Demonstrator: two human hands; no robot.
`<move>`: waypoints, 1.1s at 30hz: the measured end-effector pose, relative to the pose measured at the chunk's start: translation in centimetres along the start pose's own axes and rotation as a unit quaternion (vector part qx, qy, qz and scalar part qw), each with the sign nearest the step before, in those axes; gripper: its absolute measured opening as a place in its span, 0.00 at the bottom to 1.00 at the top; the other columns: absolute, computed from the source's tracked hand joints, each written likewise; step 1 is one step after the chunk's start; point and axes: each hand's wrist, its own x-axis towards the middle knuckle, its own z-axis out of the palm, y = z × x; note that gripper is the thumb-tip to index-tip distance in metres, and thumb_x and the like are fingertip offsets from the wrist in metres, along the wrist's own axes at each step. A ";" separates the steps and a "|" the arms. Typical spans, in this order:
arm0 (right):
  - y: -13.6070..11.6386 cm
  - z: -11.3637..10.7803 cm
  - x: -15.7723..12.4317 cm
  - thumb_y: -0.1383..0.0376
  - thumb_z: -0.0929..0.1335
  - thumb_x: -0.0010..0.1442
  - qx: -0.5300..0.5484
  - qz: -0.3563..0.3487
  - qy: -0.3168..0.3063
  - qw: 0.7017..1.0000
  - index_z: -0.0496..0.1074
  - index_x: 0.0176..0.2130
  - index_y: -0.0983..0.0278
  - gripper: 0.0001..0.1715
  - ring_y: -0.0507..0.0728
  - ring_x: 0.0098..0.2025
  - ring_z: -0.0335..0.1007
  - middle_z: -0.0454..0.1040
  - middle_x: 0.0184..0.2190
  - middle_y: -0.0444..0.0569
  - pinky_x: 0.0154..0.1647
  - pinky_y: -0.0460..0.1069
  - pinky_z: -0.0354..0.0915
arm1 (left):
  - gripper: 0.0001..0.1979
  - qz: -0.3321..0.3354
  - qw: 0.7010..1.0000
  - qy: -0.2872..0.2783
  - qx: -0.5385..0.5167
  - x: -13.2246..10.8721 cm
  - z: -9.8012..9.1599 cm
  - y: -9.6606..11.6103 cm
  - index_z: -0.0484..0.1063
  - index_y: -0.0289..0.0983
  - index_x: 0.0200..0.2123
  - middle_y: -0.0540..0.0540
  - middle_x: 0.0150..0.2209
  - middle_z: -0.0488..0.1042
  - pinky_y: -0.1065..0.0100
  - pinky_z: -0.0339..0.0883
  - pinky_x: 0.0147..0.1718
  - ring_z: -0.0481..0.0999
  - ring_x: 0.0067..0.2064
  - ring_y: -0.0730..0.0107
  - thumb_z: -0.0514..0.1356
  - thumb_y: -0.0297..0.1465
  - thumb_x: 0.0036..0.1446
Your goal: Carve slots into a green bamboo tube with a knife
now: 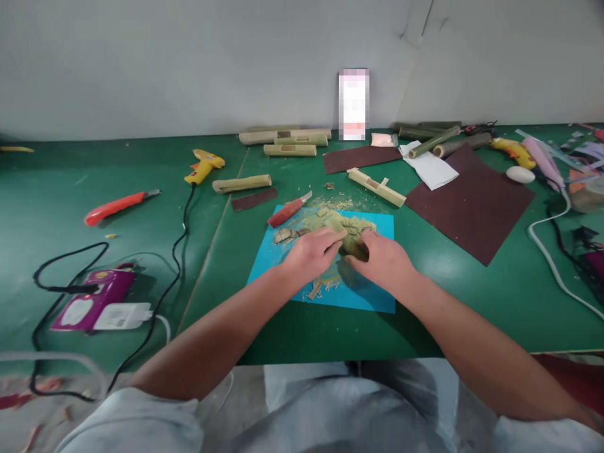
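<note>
My right hand (384,257) is closed around a short green bamboo piece (352,246), its dark hollow showing beside the thumb. Against the same piece, my left hand (314,251) is closed, with fingertips pressed near its upper end; the fingers partly hide it. Both hands are over a blue sheet (377,303), strewn with bamboo shavings (323,286) and pale dust. A red-handled knife (287,212) lies at the sheet's upper left edge, next to brownish scraps (284,235).
Cut bamboo tubes (290,150) lie at the back, and a notched one (377,187) nearer. Brown sandpaper sheets (476,207) and a white cloth (434,170) are to the right. Leftward are a yellow glue gun (205,165), a red cutter (117,207) and a purple power strip (97,299) with cords.
</note>
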 end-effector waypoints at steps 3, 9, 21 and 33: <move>-0.1 0.1 -0.1 0.56 0.68 0.61 0.000 -0.012 0.016 1.000 0.67 0.37 0.60 0.11 0.57 0.34 0.69 0.75 0.34 0.49 0.30 0.50 0.55 | 0.13 0.002 1.000 0.016 0.002 0.1 -0.1 -0.5 0.79 0.40 0.49 0.44 0.43 0.81 0.63 0.75 0.46 0.80 0.45 0.64 0.55 0.30 0.67; -0.3 0.4 -0.2 0.60 0.68 0.58 -0.002 -0.025 0.026 0.999 0.67 0.37 0.62 0.09 0.58 0.36 0.70 0.75 0.38 0.52 0.32 0.51 0.57 | 0.14 -0.011 1.000 0.025 0.004 -0.5 0.3 -0.1 0.78 0.39 0.50 0.43 0.42 0.81 0.62 0.76 0.44 0.80 0.44 0.63 0.54 0.31 0.68; -0.3 0.6 -0.3 0.61 0.69 0.58 0.000 -0.028 0.033 0.999 0.66 0.38 0.62 0.09 0.59 0.38 0.72 0.75 0.39 0.53 0.34 0.51 0.60 | 0.14 -0.023 0.999 0.037 0.012 -0.4 0.3 -0.3 0.79 0.39 0.48 0.44 0.40 0.81 0.63 0.75 0.44 0.80 0.43 0.64 0.54 0.32 0.68; -0.4 0.9 -0.2 0.61 0.69 0.57 0.004 -0.030 0.019 0.999 0.66 0.40 0.62 0.12 0.59 0.39 0.72 0.74 0.40 0.53 0.35 0.51 0.60 | 0.14 -0.005 0.999 0.033 0.011 -0.6 0.6 -0.3 0.78 0.37 0.49 0.43 0.40 0.80 0.64 0.75 0.42 0.80 0.42 0.64 0.53 0.31 0.68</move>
